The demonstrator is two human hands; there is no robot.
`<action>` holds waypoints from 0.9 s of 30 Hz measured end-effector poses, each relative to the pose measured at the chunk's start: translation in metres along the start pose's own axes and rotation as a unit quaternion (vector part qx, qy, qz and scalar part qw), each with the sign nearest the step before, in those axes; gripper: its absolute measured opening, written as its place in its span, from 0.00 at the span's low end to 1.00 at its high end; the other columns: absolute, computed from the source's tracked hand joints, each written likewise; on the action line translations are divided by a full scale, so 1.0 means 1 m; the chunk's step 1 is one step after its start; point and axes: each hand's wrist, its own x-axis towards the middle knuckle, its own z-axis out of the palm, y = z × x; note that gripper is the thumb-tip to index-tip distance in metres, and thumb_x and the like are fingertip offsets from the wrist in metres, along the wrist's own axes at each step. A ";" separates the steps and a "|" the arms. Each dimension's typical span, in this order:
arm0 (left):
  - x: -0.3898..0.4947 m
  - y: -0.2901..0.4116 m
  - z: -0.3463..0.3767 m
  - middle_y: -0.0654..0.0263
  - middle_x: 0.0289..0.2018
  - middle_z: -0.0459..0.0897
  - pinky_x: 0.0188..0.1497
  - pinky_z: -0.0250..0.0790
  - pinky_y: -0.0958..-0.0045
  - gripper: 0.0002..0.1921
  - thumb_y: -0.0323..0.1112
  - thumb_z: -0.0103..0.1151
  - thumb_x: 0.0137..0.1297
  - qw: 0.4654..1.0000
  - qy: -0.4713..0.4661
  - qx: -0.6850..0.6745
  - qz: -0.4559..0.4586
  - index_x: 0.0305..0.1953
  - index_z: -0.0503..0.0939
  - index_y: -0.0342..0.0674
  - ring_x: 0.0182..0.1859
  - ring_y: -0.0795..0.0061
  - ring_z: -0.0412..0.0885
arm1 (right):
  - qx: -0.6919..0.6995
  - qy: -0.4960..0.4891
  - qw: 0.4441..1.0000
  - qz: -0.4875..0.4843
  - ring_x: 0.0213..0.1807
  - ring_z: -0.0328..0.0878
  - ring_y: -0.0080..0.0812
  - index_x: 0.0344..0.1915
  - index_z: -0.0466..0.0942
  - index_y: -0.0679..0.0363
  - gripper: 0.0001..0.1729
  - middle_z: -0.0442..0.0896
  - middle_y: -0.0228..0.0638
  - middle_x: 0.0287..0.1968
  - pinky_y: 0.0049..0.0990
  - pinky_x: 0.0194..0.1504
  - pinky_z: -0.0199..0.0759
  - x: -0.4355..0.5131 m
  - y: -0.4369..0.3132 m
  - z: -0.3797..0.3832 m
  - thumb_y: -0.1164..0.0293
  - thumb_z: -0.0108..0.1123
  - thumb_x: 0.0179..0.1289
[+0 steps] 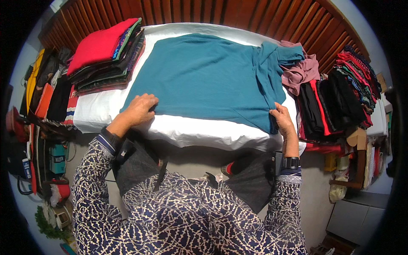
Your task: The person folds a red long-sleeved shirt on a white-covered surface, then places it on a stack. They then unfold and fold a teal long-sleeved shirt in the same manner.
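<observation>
A teal garment [204,76] lies spread on a white cloth [191,130], its right side folded inward in loose creases with a sleeve lying towards the upper right. My left hand [140,108] rests on the garment's lower left edge, fingers curled; whether it grips the fabric is hidden. My right hand [280,114] pinches the fabric near the lower right corner between thumb and fingers. A crumpled pink garment [302,71] lies just beyond the teal sleeve, partly under it.
Folded clothes with a red piece on top [98,44] stand stacked at the back left. More folded clothes [341,98] stand at the right, and dark and orange ones [44,100] at the far left. A slatted wooden headboard [204,12] runs along the back.
</observation>
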 end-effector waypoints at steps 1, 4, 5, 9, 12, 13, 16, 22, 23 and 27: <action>-0.001 -0.003 -0.003 0.58 0.45 0.78 0.55 0.64 0.58 0.17 0.29 0.57 0.54 1.000 0.001 -0.007 -0.019 0.48 0.78 0.40 0.53 0.56 0.74 | 0.006 0.019 1.000 -0.005 0.35 0.70 0.19 0.44 0.79 0.66 0.15 0.77 0.24 0.34 0.18 0.43 0.66 0.001 -0.001 0.000 0.77 0.52 0.57; 0.013 -0.017 -0.024 0.51 0.41 0.82 0.52 0.69 0.55 0.17 0.28 0.54 0.54 0.999 -0.019 -0.011 -0.036 0.47 0.77 0.37 0.50 0.48 0.78 | 0.059 0.037 0.996 -0.051 0.35 0.72 0.19 0.47 0.80 0.66 0.19 0.79 0.24 0.35 0.19 0.43 0.67 0.010 -0.004 -0.012 0.78 0.50 0.56; 0.020 -0.021 -0.031 0.49 0.40 0.82 0.51 0.70 0.54 0.16 0.28 0.54 0.54 0.999 -0.021 -0.015 -0.046 0.47 0.76 0.36 0.49 0.46 0.79 | 0.101 0.024 0.992 -0.066 0.36 0.73 0.19 0.50 0.80 0.66 0.21 0.80 0.25 0.36 0.20 0.42 0.69 0.016 -0.004 -0.018 0.78 0.50 0.57; 0.048 -0.033 -0.040 0.45 0.40 0.83 0.49 0.71 0.53 0.14 0.32 0.56 0.59 0.996 0.041 -0.041 -0.071 0.46 0.75 0.36 0.46 0.45 0.81 | -0.094 0.115 0.987 -0.059 0.35 0.73 0.20 0.49 0.81 0.64 0.19 0.81 0.24 0.36 0.21 0.42 0.69 0.045 0.014 -0.017 0.79 0.51 0.58; 0.048 -0.049 -0.031 0.45 0.41 0.82 0.50 0.71 0.54 0.15 0.34 0.60 0.59 0.986 0.037 -0.068 -0.145 0.46 0.75 0.36 0.48 0.47 0.80 | -0.130 0.153 0.978 -0.053 0.32 0.67 0.20 0.37 0.78 0.66 0.08 0.73 0.27 0.27 0.24 0.37 0.65 0.049 0.027 -0.010 0.72 0.57 0.64; 0.045 -0.056 -0.026 0.45 0.42 0.82 0.51 0.70 0.55 0.15 0.35 0.60 0.59 0.983 0.053 -0.073 -0.160 0.46 0.75 0.35 0.48 0.47 0.80 | -0.111 0.168 0.978 -0.054 0.31 0.64 0.20 0.34 0.77 0.67 0.10 0.71 0.28 0.25 0.24 0.35 0.63 0.045 0.028 -0.010 0.69 0.59 0.65; 0.028 -0.078 -0.012 0.45 0.43 0.83 0.51 0.71 0.58 0.18 0.38 0.64 0.58 0.970 0.092 -0.104 -0.199 0.45 0.77 0.32 0.48 0.48 0.81 | -0.131 0.106 0.986 -0.015 0.29 0.62 0.20 0.29 0.75 0.66 0.17 0.69 0.25 0.25 0.23 0.32 0.59 0.033 0.019 -0.021 0.62 0.63 0.65; 0.028 -0.109 -0.015 0.54 0.34 0.83 0.47 0.71 0.66 0.15 0.34 0.65 0.52 0.936 0.058 -0.254 -0.236 0.40 0.79 0.32 0.41 0.64 0.80 | -0.131 0.052 0.989 0.040 0.28 0.58 0.18 0.24 0.67 0.61 0.11 0.63 0.22 0.25 0.24 0.30 0.55 0.030 0.020 -0.025 0.72 0.59 0.59; 0.032 -0.110 -0.017 0.58 0.30 0.80 0.45 0.70 0.68 0.14 0.31 0.65 0.49 0.927 0.114 -0.292 -0.204 0.38 0.79 0.32 0.39 0.70 0.77 | -0.135 0.077 0.988 0.003 0.28 0.58 0.18 0.23 0.67 0.60 0.11 0.63 0.22 0.25 0.24 0.30 0.54 0.033 0.023 -0.026 0.73 0.58 0.59; 0.048 -0.105 -0.016 0.48 0.36 0.82 0.49 0.72 0.62 0.15 0.30 0.64 0.50 0.939 0.178 -0.224 -0.193 0.39 0.77 0.31 0.43 0.54 0.81 | -0.106 0.115 0.988 0.001 0.28 0.57 0.18 0.22 0.65 0.58 0.13 0.61 0.22 0.24 0.23 0.29 0.53 0.037 0.031 -0.030 0.73 0.58 0.60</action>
